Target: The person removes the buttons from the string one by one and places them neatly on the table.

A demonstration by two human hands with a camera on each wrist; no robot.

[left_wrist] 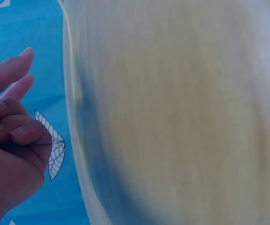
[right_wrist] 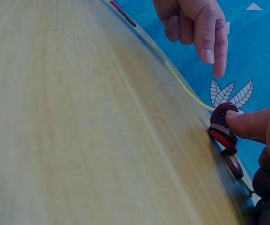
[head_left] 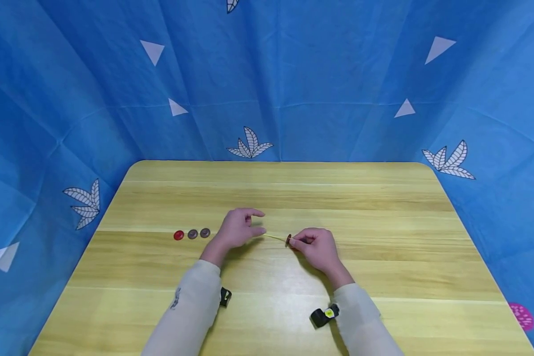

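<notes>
My right hand (head_left: pixel 318 248) pinches a dark button (right_wrist: pixel 224 112) between thumb and finger. A yellow cord (head_left: pixel 273 237) runs from this button toward the left. Red and brown buttons (right_wrist: pixel 223 139) hang below it along the cord in the right wrist view. My left hand (head_left: pixel 238 228) hovers near the cord, thumb and index finger held apart and the other fingers bent; nothing is between them. In the left wrist view the cord (left_wrist: pixel 73 75) passes beside the hand, apart from its fingers. The cord's left end is hidden behind the left hand in the head view.
On the wooden table (head_left: pixel 382 207), a red button (head_left: pixel 179 235) and two greyish-brown buttons, one inner (head_left: pixel 193 234) and one outer (head_left: pixel 205 233), lie in a row left of the left hand. A blue patterned cloth (head_left: pixel 320 64) hangs behind the table and along its sides.
</notes>
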